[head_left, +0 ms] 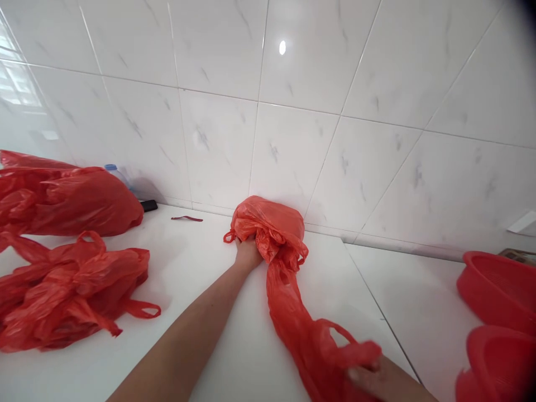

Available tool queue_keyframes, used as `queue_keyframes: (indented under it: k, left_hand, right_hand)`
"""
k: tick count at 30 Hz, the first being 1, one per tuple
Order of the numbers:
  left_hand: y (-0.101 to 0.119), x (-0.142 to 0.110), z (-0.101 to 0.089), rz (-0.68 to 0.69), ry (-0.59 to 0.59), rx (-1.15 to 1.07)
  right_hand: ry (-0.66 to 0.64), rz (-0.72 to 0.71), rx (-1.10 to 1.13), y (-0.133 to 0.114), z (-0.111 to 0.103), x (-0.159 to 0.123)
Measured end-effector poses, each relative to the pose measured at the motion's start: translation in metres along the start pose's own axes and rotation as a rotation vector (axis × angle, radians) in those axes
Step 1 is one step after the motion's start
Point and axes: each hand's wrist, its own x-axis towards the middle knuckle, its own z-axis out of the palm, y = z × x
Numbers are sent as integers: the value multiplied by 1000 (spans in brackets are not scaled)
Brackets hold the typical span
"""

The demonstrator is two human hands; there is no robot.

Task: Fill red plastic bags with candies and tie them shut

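Note:
A bulging red plastic bag [268, 215] rests against the foot of the tiled wall, its gathered top facing me. My left hand [248, 252] grips its near left side, fingers hidden in the folds. From this bundle a long stretched red plastic bag [288, 312] trails towards me on the right. My right hand [366, 377], slightly blurred at the lower edge, is closed on the near end of that stretch, beside a loop handle. Whether the two parts are one bag or two I cannot tell.
More red plastic bags [71, 296] lie on the white counter [226, 357] at left, with a full red bag [92, 201] behind. A blue-capped bottle [112, 168], a black object [149, 205] and a dark red strip [186, 218] sit near the wall. Red plastic baskets [481, 287] stand at right.

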Motion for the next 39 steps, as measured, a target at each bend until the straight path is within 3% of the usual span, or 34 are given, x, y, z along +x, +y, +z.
queue_keyframes:
  k: [2, 5, 7, 9, 11, 14, 20, 23, 26, 33, 36, 39]
  left_hand:
    - [3, -7, -6, 12, 13, -34]
    - [8, -28, -16, 29, 30, -89]
    - [13, -47, -23, 28, 25, -130]
    - [18, -64, -30, 18, 2, -180]
    - [24, -78, -35, 17, -41, -245]
    - [34, -90, -37, 21, -128, -353]
    - [51, -103, -38, -25, -334, -563]
    - [58, -112, -49, -11, -474, -691]
    - [61, -115, -58, -21, -526, -819]
    - [53, -97, -70, -129, -316, -866]
    - [54, -96, -75, -113, -185, -892]
    - [58, -101, -74, -84, -74, -897]
  right_hand:
    - [136, -37, -63, -1, -14, 0]
    - [524, -75, -285, -3, -30, 3]
    - [766, -147, -431, -5, -32, 0]
    - [891, -277, -508, -8, -24, -4]
    - [920, -373, -529, -14, -11, -9]
    - [861, -369, -563, -21, 10, -9]
    - [386, -402, -640, -9, 31, 6]
    - [329, -400, -653, 2, 31, 11]
    - [448, -425, -681, 3, 24, 11]
    - [1044, -537, -687, -20, 13, -5]
    - [1125, -537, -535, -27, 16, -10]
    - [1095, -502, -145, -28, 19, -12]
